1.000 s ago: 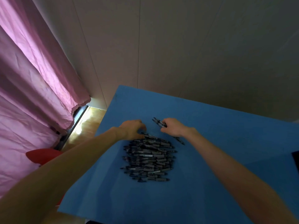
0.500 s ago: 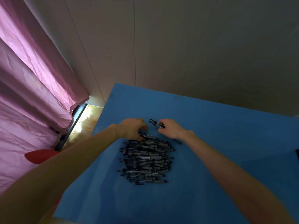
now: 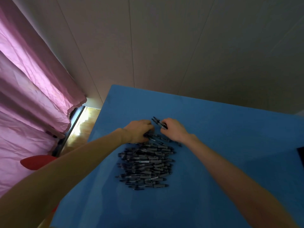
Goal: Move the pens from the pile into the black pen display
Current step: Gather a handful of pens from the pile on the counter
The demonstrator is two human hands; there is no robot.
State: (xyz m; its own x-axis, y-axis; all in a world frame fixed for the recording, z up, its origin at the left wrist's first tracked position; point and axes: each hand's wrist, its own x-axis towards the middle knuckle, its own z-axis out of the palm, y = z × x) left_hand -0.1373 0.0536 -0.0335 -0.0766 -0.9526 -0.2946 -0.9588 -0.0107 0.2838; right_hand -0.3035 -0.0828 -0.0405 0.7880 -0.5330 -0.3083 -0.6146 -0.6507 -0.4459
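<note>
A pile of several dark grey pens (image 3: 146, 165) lies in the middle of the blue table (image 3: 222, 129). My left hand (image 3: 139, 130) is at the pile's far edge, its fingers curled down onto pens there. My right hand (image 3: 172, 130) is just to its right and grips a small bunch of pens (image 3: 158, 122) whose ends stick out up and to the left. A black corner at the right edge of the view (image 3: 300, 153) may be the black pen display; most of it is out of frame.
A pink curtain (image 3: 32, 96) hangs at the left, with a red object (image 3: 35, 162) below it beside the table's left edge. A pale panelled wall (image 3: 181, 46) stands right behind the table. Wooden floor (image 3: 82, 124) shows between curtain and table.
The view has shifted slightly. Both hands stay at the far edge of the pile, with the right hand still holding its bunch of pens.
</note>
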